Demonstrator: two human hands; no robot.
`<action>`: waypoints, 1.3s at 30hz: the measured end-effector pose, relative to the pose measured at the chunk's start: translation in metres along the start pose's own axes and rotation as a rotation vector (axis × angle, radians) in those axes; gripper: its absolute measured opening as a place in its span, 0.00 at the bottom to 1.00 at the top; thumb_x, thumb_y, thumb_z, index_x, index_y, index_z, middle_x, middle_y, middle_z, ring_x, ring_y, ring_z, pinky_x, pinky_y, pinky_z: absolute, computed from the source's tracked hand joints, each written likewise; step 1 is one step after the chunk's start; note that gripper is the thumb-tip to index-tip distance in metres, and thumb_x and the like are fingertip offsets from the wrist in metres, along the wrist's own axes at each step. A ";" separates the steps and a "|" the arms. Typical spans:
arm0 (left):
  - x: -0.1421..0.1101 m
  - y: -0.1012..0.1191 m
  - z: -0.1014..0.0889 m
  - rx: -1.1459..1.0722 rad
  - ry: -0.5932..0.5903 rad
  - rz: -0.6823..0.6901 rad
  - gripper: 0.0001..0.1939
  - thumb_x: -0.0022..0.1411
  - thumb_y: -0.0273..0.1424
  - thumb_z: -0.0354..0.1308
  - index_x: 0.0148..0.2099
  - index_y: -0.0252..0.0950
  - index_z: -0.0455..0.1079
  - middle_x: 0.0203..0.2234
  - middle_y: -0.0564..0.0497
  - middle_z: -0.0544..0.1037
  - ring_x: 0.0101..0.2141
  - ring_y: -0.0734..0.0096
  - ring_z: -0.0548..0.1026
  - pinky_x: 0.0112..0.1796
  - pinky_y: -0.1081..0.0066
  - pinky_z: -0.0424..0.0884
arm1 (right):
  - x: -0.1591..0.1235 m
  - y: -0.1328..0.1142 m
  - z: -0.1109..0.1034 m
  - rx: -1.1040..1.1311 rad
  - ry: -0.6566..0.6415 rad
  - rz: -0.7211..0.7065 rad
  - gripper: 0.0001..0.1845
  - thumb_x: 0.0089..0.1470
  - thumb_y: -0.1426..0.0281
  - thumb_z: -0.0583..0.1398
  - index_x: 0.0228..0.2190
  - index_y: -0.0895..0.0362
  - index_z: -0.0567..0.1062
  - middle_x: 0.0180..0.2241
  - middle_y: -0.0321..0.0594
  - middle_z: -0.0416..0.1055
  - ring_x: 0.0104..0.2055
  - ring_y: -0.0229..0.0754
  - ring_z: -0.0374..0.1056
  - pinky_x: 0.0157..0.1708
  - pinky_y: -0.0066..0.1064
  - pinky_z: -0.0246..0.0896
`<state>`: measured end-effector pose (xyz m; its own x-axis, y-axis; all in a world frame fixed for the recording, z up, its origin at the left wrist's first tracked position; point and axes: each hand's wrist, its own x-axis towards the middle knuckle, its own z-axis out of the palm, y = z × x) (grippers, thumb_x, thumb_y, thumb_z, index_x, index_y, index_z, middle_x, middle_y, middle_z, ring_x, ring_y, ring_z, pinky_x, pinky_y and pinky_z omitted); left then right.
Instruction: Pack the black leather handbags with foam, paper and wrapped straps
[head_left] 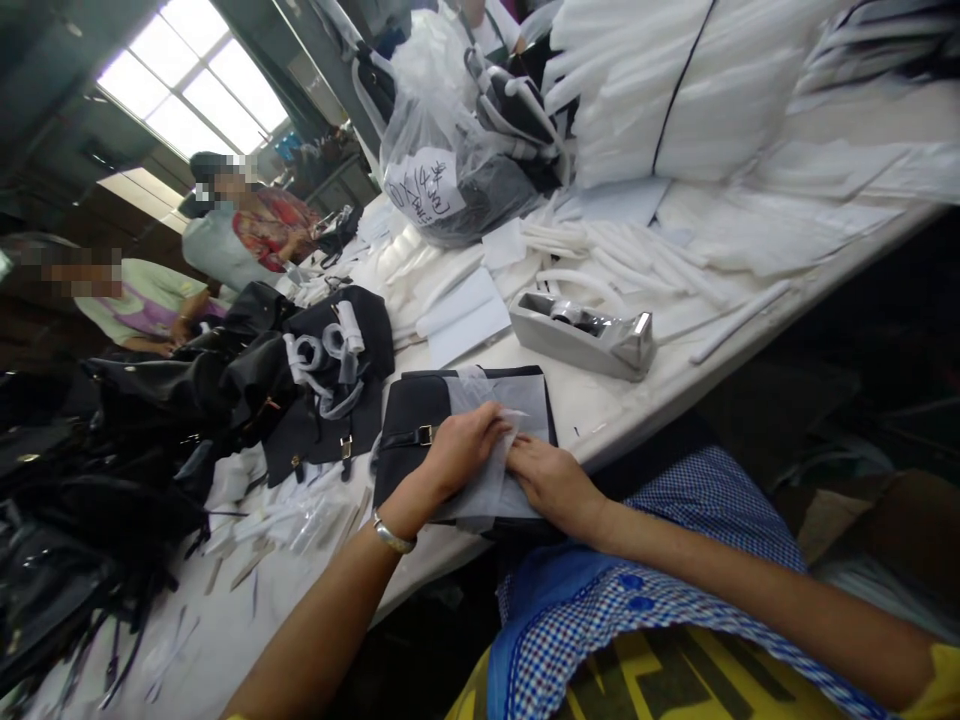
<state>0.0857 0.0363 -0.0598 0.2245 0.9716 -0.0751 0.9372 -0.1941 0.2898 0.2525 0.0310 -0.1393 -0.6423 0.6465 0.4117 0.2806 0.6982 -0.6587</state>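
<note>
A black bag (pixel 405 409) with a buckled strap lies flat at the table's near edge. Thin translucent wrapping sheet (pixel 534 402) covers much of its right side. My left hand (pixel 469 445), a bracelet on its wrist, pinches a raised fold of that sheet over the bag. Close beside it, my right hand (pixel 551 483) rests on the wrapped part, fingers together and pointing at the same fold. Its fingertips are partly hidden, so whether they grip the sheet is unclear. Beyond the bag stands a grey tape dispenser (pixel 581 335).
Several black bags (pixel 187 370) are heaped on the left. White foam strips (pixel 645 265) and stacked white sheets (pixel 675 90) cover the far right. A labelled plastic sack (pixel 435 170) stands at the back. Two people (pixel 274 225) sit across the table (pixel 600 415).
</note>
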 end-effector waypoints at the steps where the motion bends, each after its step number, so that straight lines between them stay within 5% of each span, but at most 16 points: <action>1: -0.001 -0.002 0.002 0.016 0.015 -0.030 0.06 0.69 0.32 0.53 0.43 0.37 0.70 0.31 0.49 0.80 0.32 0.64 0.79 0.33 0.71 0.69 | 0.001 -0.001 0.000 -0.004 -0.018 -0.010 0.15 0.58 0.82 0.53 0.41 0.61 0.76 0.45 0.49 0.78 0.51 0.46 0.72 0.60 0.38 0.62; 9: -0.011 -0.005 0.005 0.031 0.094 -0.134 0.08 0.71 0.33 0.50 0.37 0.39 0.66 0.25 0.53 0.76 0.28 0.67 0.78 0.29 0.73 0.64 | 0.011 -0.006 -0.023 0.083 -0.143 -0.064 0.12 0.62 0.76 0.55 0.44 0.58 0.77 0.46 0.44 0.78 0.50 0.44 0.73 0.60 0.40 0.61; 15: -0.013 -0.016 0.004 -0.008 0.088 -0.103 0.09 0.71 0.35 0.50 0.36 0.39 0.64 0.24 0.54 0.75 0.27 0.67 0.77 0.29 0.73 0.63 | 0.009 0.011 -0.044 0.017 0.058 0.035 0.13 0.64 0.69 0.57 0.48 0.54 0.76 0.49 0.43 0.77 0.53 0.46 0.72 0.61 0.47 0.59; 24: -0.009 -0.009 -0.004 -0.047 0.077 -0.092 0.10 0.72 0.35 0.48 0.39 0.38 0.67 0.25 0.51 0.77 0.27 0.63 0.78 0.29 0.71 0.66 | 0.013 0.027 -0.040 -0.133 -0.191 0.006 0.20 0.61 0.73 0.60 0.54 0.56 0.71 0.50 0.47 0.76 0.52 0.47 0.73 0.63 0.51 0.54; 28: -0.007 -0.006 -0.003 -0.115 0.104 -0.076 0.09 0.71 0.32 0.51 0.46 0.37 0.71 0.40 0.47 0.82 0.40 0.63 0.81 0.40 0.69 0.73 | 0.027 0.016 -0.050 -0.243 -0.279 -0.023 0.14 0.64 0.70 0.56 0.49 0.59 0.74 0.42 0.49 0.80 0.45 0.48 0.76 0.64 0.52 0.49; 31: -0.006 -0.005 0.000 -0.245 0.171 -0.055 0.13 0.69 0.30 0.54 0.54 0.38 0.71 0.50 0.46 0.79 0.49 0.63 0.78 0.51 0.65 0.71 | 0.032 0.004 -0.052 -0.222 -0.273 0.077 0.18 0.64 0.58 0.55 0.43 0.59 0.77 0.40 0.50 0.80 0.45 0.51 0.75 0.61 0.55 0.50; 34: -0.005 -0.006 0.001 -0.382 0.205 -0.047 0.13 0.67 0.29 0.56 0.52 0.37 0.74 0.48 0.45 0.80 0.49 0.62 0.78 0.52 0.64 0.71 | 0.035 -0.004 -0.048 -0.154 -0.225 0.238 0.23 0.63 0.51 0.54 0.43 0.55 0.78 0.41 0.47 0.80 0.46 0.54 0.75 0.60 0.59 0.50; 39: -0.006 -0.008 -0.001 -0.451 0.194 -0.010 0.11 0.67 0.30 0.56 0.49 0.37 0.76 0.46 0.47 0.81 0.46 0.64 0.79 0.50 0.66 0.73 | 0.036 -0.005 -0.036 -0.072 -0.138 0.388 0.15 0.61 0.57 0.59 0.42 0.51 0.80 0.43 0.43 0.80 0.46 0.53 0.75 0.58 0.57 0.53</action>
<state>0.0761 0.0318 -0.0604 0.1217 0.9888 0.0865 0.7203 -0.1479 0.6777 0.2536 0.0614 -0.0986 -0.5671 0.8221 0.0501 0.5665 0.4335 -0.7009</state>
